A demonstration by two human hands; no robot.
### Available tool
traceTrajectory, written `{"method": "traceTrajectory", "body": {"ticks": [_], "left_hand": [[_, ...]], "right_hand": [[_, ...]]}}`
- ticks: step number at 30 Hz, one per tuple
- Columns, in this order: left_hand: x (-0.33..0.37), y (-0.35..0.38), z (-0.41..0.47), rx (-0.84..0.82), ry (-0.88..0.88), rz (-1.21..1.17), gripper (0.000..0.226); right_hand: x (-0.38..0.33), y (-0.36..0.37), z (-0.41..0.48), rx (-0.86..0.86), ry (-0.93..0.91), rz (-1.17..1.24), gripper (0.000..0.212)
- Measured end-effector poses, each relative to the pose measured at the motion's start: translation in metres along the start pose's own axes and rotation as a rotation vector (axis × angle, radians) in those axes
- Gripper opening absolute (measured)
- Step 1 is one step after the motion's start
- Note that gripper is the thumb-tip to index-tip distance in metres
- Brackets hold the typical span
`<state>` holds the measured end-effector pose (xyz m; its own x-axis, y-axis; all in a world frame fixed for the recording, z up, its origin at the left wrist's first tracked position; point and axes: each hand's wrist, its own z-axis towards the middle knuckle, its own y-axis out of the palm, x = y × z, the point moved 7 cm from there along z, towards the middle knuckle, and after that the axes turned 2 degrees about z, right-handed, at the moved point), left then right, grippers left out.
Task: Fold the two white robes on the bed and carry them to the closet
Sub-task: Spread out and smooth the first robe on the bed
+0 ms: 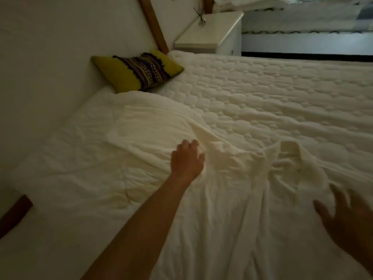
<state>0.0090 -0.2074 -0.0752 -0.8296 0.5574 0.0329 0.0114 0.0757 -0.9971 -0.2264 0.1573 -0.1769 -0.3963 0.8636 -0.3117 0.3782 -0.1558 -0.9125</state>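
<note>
Left grip (186, 158) clutches the one visible white robe (222, 209), right grip (347, 219) hovers splayed, one striped cushion (137, 71) lies beyond.

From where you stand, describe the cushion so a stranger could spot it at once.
Start at the white quilted bed. At its far left edge, near the nightstand, lies the cushion: among all the white bedding, only it is yellow-green with a dark patterned band.

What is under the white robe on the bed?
The white robe lies on the quilted bed cover. Anything else beneath it is hidden by its cloth.
</note>
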Motion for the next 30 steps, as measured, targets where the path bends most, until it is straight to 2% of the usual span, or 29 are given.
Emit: {"method": "traceTrajectory", "body": {"ticks": [2,4,6,9,10,11,13,14,16,19,20,21,22,23,24,25,26,27,28,30], "left_hand": [[-0.077,-0.020,0.004,0.200,-0.242,-0.104,0.050],[-0.146,-0.035,0.007,0.316,-0.471,-0.182,0.063],[-0.210,-0.038,0.021,0.307,-0.697,-0.350,0.080],[-0.288,0.000,0.048,0.184,-0.996,-0.958,0.110],[-0.300,0.011,0.057,0.178,-1.011,-1.175,0.108],[-0.306,0.011,0.063,0.196,-0.983,-1.307,0.092],[-0.322,-0.008,0.070,0.409,-0.868,-1.322,0.055],[-0.331,-0.019,0.074,0.512,-0.802,-1.268,0.050],[-0.347,-0.023,0.082,0.598,-0.809,-1.258,0.053],[-0.357,-0.001,0.092,0.446,-0.938,-1.221,0.068],[-0.350,-0.004,0.093,0.433,-0.951,-1.115,0.070],[-0.335,-0.022,0.091,0.485,-0.885,-0.876,0.070],[-0.307,-0.042,0.091,0.561,-0.709,-0.621,0.069],[-0.267,-0.059,0.092,0.643,-0.430,-0.422,0.065],[-0.219,-0.062,0.094,0.612,-0.123,-0.280,0.062],[-0.179,-0.048,0.096,0.492,0.120,-0.136,0.063],[-0.153,-0.027,0.097,0.302,0.257,-0.012,0.067],[-0.149,0.001,0.100,0.091,0.291,0.082,0.071],[-0.156,0.022,0.101,-0.040,0.276,0.132,0.073],[-0.180,0.041,0.104,-0.076,0.219,0.091,0.075]], "right_hand": [[-0.100,0.001,-0.003,-0.043,-0.103,-0.046,0.071],[-0.190,0.016,0.002,-0.077,-0.238,-0.026,0.069],[-0.257,0.033,0.007,-0.098,-0.319,-0.017,0.073],[-0.348,0.057,0.006,-0.144,-0.365,0.016,0.074],[-0.375,0.064,0.001,-0.161,-0.392,0.010,0.073],[-0.399,0.070,-0.006,-0.173,-0.432,0.010,0.072],[-0.438,0.082,-0.026,-0.220,-0.525,0.017,0.071],[-0.450,0.087,-0.034,-0.244,-0.571,0.027,0.070],[-0.460,0.095,-0.046,-0.268,-0.636,0.029,0.070],[-0.444,0.108,-0.044,-0.291,-0.663,0.012,0.071],[-0.435,0.109,-0.041,-0.291,-0.649,0.028,0.072],[-0.425,0.109,-0.036,-0.280,-0.621,0.046,0.072],[-0.414,0.110,-0.030,-0.261,-0.578,0.066,0.072],[-0.403,0.111,-0.023,-0.243,-0.525,0.091,0.072],[-0.394,0.113,-0.017,-0.228,-0.475,0.114,0.072],[-0.384,0.116,-0.012,-0.220,-0.436,0.124,0.071],[-0.373,0.121,-0.007,-0.218,-0.415,0.106,0.071],[-0.359,0.126,-0.004,-0.214,-0.400,0.049,0.071],[-0.339,0.130,-0.002,-0.205,-0.383,-0.035,0.071],[-0.288,0.131,0.000,-0.164,-0.299,-0.176,0.074]]}}
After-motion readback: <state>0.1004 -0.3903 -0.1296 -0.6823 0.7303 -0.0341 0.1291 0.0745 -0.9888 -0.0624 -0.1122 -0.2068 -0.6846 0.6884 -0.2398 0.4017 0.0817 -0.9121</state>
